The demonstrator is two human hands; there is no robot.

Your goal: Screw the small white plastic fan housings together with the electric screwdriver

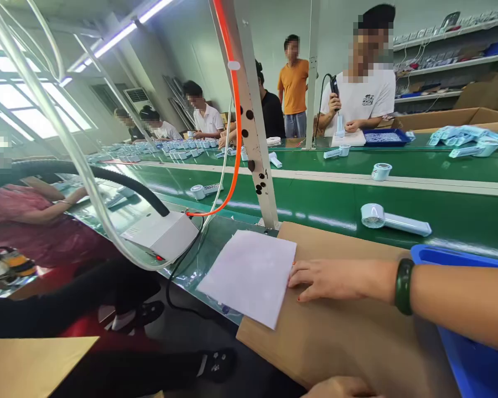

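My right hand [336, 281] lies flat on a brown cardboard sheet [348, 337], holding nothing, with a dark green bangle [404, 286] on its wrist. Its fingertips reach the edge of a white paper sheet [249, 279], which overlaps the cardboard and the conveyor edge. Only the top of my left hand [340, 388] shows at the bottom edge, over the cardboard, and its fingers are hidden. Beyond the cardboard, a pale blue handheld device with a round head [392, 219] lies on the green conveyor belt [323, 204].
A blue plastic bin [460, 354] sits under my right forearm. To the left stands a white box unit [160, 235] with a black hose and clear and orange tubes. Co-workers stand and sit along the belt, with shelves and cardboard boxes behind.
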